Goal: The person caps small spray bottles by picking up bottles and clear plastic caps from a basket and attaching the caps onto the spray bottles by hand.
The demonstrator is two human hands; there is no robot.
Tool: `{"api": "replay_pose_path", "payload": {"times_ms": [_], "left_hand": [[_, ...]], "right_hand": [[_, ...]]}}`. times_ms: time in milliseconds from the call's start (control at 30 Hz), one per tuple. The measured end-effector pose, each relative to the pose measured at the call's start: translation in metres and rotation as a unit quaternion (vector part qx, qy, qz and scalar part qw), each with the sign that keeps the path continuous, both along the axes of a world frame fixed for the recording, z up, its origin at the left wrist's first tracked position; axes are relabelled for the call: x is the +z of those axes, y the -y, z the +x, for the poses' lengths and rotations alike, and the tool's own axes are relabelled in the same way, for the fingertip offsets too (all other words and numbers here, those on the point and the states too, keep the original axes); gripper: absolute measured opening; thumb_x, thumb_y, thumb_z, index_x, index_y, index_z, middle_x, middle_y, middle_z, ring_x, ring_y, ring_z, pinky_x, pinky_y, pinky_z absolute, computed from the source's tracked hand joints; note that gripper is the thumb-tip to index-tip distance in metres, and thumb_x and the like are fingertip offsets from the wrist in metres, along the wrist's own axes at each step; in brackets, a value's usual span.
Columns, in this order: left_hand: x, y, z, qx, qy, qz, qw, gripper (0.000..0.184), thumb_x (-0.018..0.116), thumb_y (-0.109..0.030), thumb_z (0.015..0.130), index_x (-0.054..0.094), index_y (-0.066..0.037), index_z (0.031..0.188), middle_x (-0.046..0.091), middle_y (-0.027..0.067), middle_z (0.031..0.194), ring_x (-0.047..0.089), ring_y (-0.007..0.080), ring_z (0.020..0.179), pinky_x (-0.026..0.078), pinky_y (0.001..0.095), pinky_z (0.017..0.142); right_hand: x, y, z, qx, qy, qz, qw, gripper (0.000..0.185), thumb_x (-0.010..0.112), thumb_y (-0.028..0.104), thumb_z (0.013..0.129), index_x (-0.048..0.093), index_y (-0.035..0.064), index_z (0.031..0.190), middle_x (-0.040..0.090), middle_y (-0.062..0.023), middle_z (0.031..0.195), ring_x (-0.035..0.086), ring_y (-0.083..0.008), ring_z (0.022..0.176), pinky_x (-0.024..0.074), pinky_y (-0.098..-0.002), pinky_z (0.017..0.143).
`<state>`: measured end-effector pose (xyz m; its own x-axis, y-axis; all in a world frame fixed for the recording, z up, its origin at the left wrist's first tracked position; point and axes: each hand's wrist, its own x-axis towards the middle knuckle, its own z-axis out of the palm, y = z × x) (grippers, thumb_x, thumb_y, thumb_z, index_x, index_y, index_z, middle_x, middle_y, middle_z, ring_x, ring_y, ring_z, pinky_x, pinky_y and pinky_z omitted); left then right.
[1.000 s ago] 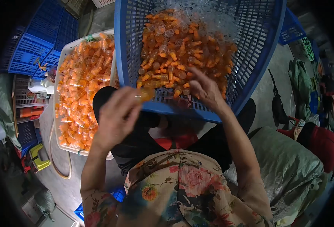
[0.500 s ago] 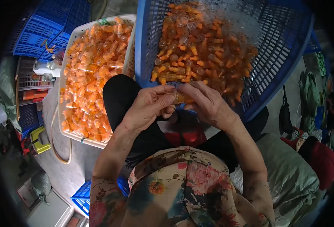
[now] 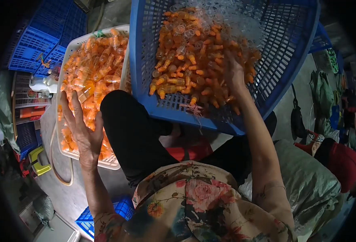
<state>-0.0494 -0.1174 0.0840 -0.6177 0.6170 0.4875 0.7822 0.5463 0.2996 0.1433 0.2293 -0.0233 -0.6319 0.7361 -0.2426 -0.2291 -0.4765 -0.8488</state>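
My left hand (image 3: 82,131) is over the white basket (image 3: 112,164) at the left, fingers spread. An orange-and-clear bottle (image 3: 86,91) lies just beyond its fingertips, among many like it. My right hand (image 3: 235,72) reaches into the blue basket (image 3: 135,52), over a heap of small orange-tipped pieces (image 3: 186,60). Its fingers are blurred and dark against the heap, so what they hold, if anything, is hidden. Clear plastic rings (image 3: 226,20) lie at the far side of the blue basket. Pink strings (image 3: 192,108) hang at its near edge.
Stacked blue crates (image 3: 36,36) stand at the upper left. A yellow stool (image 3: 38,161) and a hose (image 3: 67,181) are on the floor at the left. A grey-green sack (image 3: 307,177) and a red and black item (image 3: 339,161) lie at the right.
Both hands were together around a small orange-and-clear piece half a second ago. They have parted: my left hand moved left and opened over the white basket, my right hand moved into the blue basket.
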Motion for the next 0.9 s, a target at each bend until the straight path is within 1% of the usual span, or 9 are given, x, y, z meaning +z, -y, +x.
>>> {"api": "replay_pose_path", "payload": {"times_ms": [67,100,233,400,433,533,667,733,900], "left_hand": [[-0.008,-0.013,0.016,-0.039,0.087,0.012,0.995,0.069,0.066,0.0,0.079,0.038,-0.009,0.142,0.036,0.0167,0.146,0.033,0.0328,0.136,0.033,0.0424,0.108],[-0.012,-0.024,0.028,-0.08,0.174,0.024,0.981,0.068,0.066,-0.001,0.08,0.038,-0.008,0.142,0.038,0.0173,0.144,0.036,0.0341,0.134,0.034,0.0427,0.107],[-0.041,-0.084,0.073,-0.279,0.38,-0.011,0.882,0.059,0.064,-0.008,0.085,0.039,0.003,0.137,0.047,0.0208,0.134,0.052,0.0311,0.119,0.047,0.0377,0.095],[-0.074,-0.155,0.088,-0.174,0.746,0.108,0.633,0.053,0.063,-0.021,0.091,0.043,0.001,0.134,0.054,0.0171,0.123,0.059,0.0231,0.107,0.052,0.0342,0.085],[-0.08,-0.16,0.088,-0.11,0.845,0.178,0.492,0.051,0.063,-0.027,0.092,0.046,0.0,0.133,0.057,0.0149,0.119,0.061,0.0205,0.103,0.054,0.0328,0.082],[-0.089,-0.154,0.082,-0.138,0.856,0.25,0.43,0.039,0.061,-0.027,0.093,0.052,-0.003,0.122,0.059,0.0058,0.097,0.061,0.0163,0.091,0.053,0.0278,0.073],[-0.083,-0.115,0.053,-0.057,0.815,0.255,0.518,0.034,0.062,-0.035,0.092,0.059,-0.006,0.11,0.057,0.0006,0.091,0.049,0.0044,0.071,0.039,0.0176,0.056],[-0.087,-0.1,0.049,-0.074,0.824,0.24,0.508,0.034,0.062,-0.034,0.092,0.059,-0.006,0.111,0.057,-0.0002,0.088,0.049,0.0047,0.071,0.039,0.0177,0.056],[-0.09,-0.098,0.062,-0.101,0.856,0.242,0.446,0.033,0.062,-0.03,0.092,0.058,-0.006,0.115,0.057,-0.0008,0.086,0.051,0.0048,0.071,0.041,0.0184,0.058]], "right_hand": [[-0.04,-0.038,0.002,-0.012,0.249,0.39,0.886,0.042,0.056,0.003,0.086,0.053,0.0083,0.128,0.051,-0.0187,0.121,0.054,-0.0306,0.109,0.0466,-0.0387,0.09],[-0.06,-0.052,0.006,-0.025,0.442,0.692,0.57,0.04,0.056,0.003,0.086,0.055,0.0077,0.125,0.051,-0.0194,0.122,0.054,-0.0317,0.11,0.0464,-0.0388,0.089],[-0.073,-0.067,0.013,-0.005,0.403,0.725,0.558,0.03,0.055,0.007,0.089,0.059,0.0069,0.118,0.055,-0.0191,0.115,0.057,-0.0327,0.103,0.0474,-0.0412,0.085],[-0.001,0.012,0.029,0.063,0.222,0.27,0.935,0.028,0.059,0.005,0.088,0.053,0.0034,0.116,0.06,-0.0118,0.105,0.062,-0.0291,0.095,0.0494,-0.0371,0.08],[0.01,0.037,0.027,0.118,0.195,0.308,0.924,0.034,0.06,0.006,0.087,0.051,0.0037,0.119,0.06,-0.011,0.107,0.061,-0.0273,0.099,0.0487,-0.0361,0.083],[0.017,0.07,0.008,0.242,0.16,0.44,0.85,0.046,0.063,0.014,0.089,0.044,0.0059,0.13,0.051,-0.0111,0.126,0.053,-0.0201,0.115,0.0509,-0.0349,0.084],[-0.004,0.027,-0.058,0.181,0.117,0.542,0.813,0.066,0.072,0.012,0.078,0.043,0.0155,0.138,0.052,-0.0156,0.129,0.051,-0.0319,0.118,0.0425,-0.0446,0.097],[-0.011,0.013,-0.091,0.153,0.326,0.781,0.511,0.069,0.068,0.004,0.077,0.041,0.017,0.139,0.041,-0.0117,0.141,0.042,-0.034,0.127,0.0381,-0.0502,0.1],[-0.032,0.013,-0.082,0.257,0.392,0.735,0.49,0.069,0.075,0.011,0.068,0.047,0.0124,0.131,0.051,-0.0113,0.125,0.045,-0.0347,0.117,0.031,-0.0441,0.105]]}}
